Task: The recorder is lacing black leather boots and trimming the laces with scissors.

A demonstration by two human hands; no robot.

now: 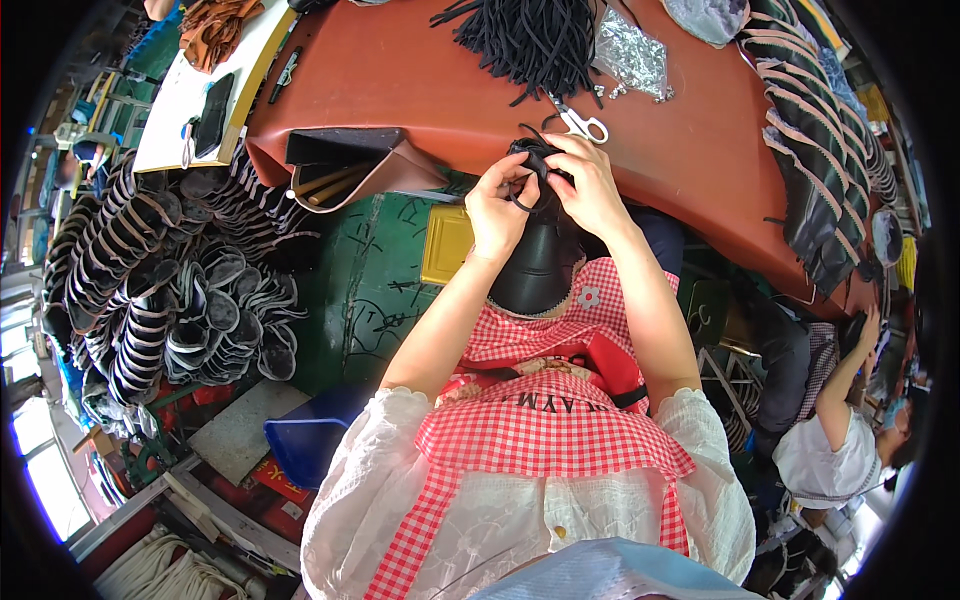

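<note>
My left hand [497, 212]: fingertips together at the black lace [520, 207]; exact grip hidden
My right hand [590, 188]: fingers bent against the black leather upper [535, 275]; I can't tell whether they pinch
Upper: over my checked apron [555, 425], top near the table edge
Red-brown table [690, 150]: white-handled scissors [588, 127] just beyond my right hand, black strips [530, 45] farther out

2 open lanes across the red-brown tabletop [690, 165], 1 either side of heaped black strips [530, 45], white scissors [575, 121] just beyond the right hand [588, 190] (handles nearest), brown pouch [390, 178] at the near edge, stacked black pieces [825, 180] walling the right end.
</note>
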